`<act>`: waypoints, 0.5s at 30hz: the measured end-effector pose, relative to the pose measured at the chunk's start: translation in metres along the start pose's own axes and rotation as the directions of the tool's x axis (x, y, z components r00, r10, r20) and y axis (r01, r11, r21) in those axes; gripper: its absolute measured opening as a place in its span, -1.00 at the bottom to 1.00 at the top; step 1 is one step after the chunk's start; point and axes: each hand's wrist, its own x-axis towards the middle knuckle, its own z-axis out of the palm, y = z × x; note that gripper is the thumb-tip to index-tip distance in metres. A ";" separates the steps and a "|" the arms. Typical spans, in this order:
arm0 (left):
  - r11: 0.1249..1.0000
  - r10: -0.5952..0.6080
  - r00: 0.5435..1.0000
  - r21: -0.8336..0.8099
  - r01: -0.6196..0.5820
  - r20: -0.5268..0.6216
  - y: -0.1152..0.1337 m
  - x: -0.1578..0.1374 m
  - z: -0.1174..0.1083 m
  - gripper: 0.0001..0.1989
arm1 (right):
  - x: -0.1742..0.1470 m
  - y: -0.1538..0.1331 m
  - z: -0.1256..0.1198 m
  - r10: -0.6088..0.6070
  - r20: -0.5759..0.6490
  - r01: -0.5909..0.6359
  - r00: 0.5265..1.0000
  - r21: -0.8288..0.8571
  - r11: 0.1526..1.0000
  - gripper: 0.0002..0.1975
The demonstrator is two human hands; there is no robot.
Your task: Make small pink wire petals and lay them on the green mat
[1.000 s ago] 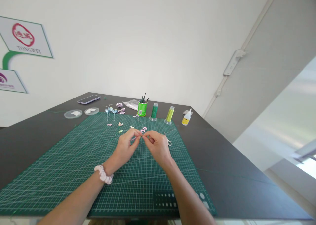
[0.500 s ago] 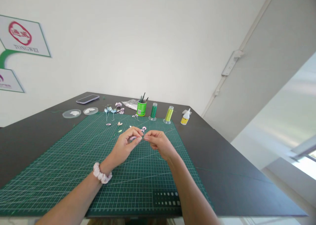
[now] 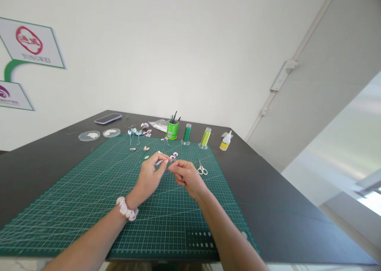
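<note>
My left hand point(image 3: 152, 175), with a white scrunchie point(image 3: 127, 208) at its wrist, is closed in a pinch above the green cutting mat point(image 3: 154, 227). A pale lilac petal-like piece point(image 3: 159, 162) shows in the gap between its thumb and forefinger; whether it is held or lies behind, I cannot tell. My right hand point(image 3: 189, 177) also pinches, its fingertips close to the left ones. Whatever the fingertips grip is too thin to name. Just beyond them are small pink flowers point(image 3: 174, 156). White-handled scissors point(image 3: 203, 170) lie right of my right hand.
Blue flowers point(image 3: 135, 132), a pale green leaf point(image 3: 147, 157) and loose petals lie toward the back left. Behind stand a green can point(image 3: 172, 131) of tools, green thread point(image 3: 187, 134), yellow-green thread point(image 3: 205, 138) and a glue bottle point(image 3: 225, 141). Two shallow dishes point(image 3: 111, 133) and a phone point(image 3: 108, 118) sit left.
My right hand has shifted slightly left and down, uncovering the scissors, and its fingertips now sit a little below the left ones. The whole view has drifted slightly.
</note>
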 end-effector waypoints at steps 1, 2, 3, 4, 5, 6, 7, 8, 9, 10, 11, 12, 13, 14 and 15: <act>1.000 0.010 1.000 0.024 -0.010 -0.006 -0.001 0.000 0.000 -0.87 | 0.001 0.001 0.001 -0.027 -0.026 0.026 0.999 -0.037 0.999 -0.70; 0.999 0.020 1.000 0.046 -0.019 -0.011 -0.002 -0.001 0.000 -0.88 | 0.001 0.003 0.002 -0.062 -0.054 0.057 0.997 -0.079 0.995 -0.72; 0.997 0.029 0.999 0.068 -0.028 -0.014 -0.002 -0.001 0.000 -0.88 | 0.001 0.005 0.003 -0.102 -0.082 0.091 0.991 -0.125 0.988 -0.74; 0.996 0.039 0.999 0.087 -0.037 -0.017 -0.003 -0.001 0.000 -0.88 | 0.001 0.006 0.003 -0.147 -0.108 0.127 0.983 -0.173 0.977 -0.76; 0.994 0.048 0.999 0.104 -0.046 -0.017 -0.004 -0.001 -0.001 -0.88 | 0.001 0.007 0.003 -0.192 -0.130 0.161 0.973 -0.221 0.962 -0.78; 0.991 0.058 0.998 0.118 -0.056 -0.014 -0.005 -0.001 -0.001 -0.88 | 0.000 0.008 0.003 -0.236 -0.147 0.191 0.961 -0.268 0.944 -0.81; 0.989 0.068 0.998 0.130 -0.066 -0.007 -0.006 -0.001 -0.002 -0.88 | 0.000 0.008 0.003 -0.274 -0.157 0.216 0.949 -0.311 0.926 -0.83; 0.987 0.079 0.997 0.137 -0.078 0.005 -0.007 -0.001 -0.002 -0.88 | -0.001 0.008 0.002 -0.308 -0.161 0.238 0.938 -0.350 0.906 -0.85; 0.986 0.089 0.996 0.142 -0.091 0.021 -0.007 -0.001 -0.002 -0.88 | -0.002 0.007 0.001 -0.336 -0.161 0.255 0.928 -0.383 0.888 -0.87; 0.984 0.099 0.994 0.143 -0.103 0.040 -0.006 -0.001 -0.002 -0.88 | -0.002 0.005 0.000 -0.359 -0.159 0.269 0.920 -0.412 0.871 -0.88; 0.983 0.108 0.992 0.141 -0.116 0.061 -0.006 -0.002 -0.001 -0.88 | -0.003 0.003 -0.002 -0.378 -0.159 0.279 0.912 -0.435 0.856 -0.89; 0.983 0.117 0.990 0.136 -0.127 0.083 -0.005 -0.002 -0.001 -0.88 | -0.003 0.002 -0.003 -0.393 -0.161 0.287 0.905 -0.452 0.845 -0.89; 0.982 0.124 0.987 0.128 -0.137 0.105 -0.004 -0.002 0.000 -0.88 | -0.003 0.000 -0.005 -0.405 -0.165 0.291 0.899 -0.464 0.836 -0.88; 0.982 0.131 0.984 0.119 -0.146 0.124 -0.003 -0.002 0.000 -0.88 | -0.002 -0.002 -0.007 -0.412 -0.169 0.293 0.895 -0.472 0.832 -0.88; 0.982 0.137 0.980 0.108 -0.153 0.142 -0.002 -0.002 0.001 -0.87 | -0.002 -0.003 -0.009 -0.414 -0.172 0.293 0.894 -0.474 0.830 -0.87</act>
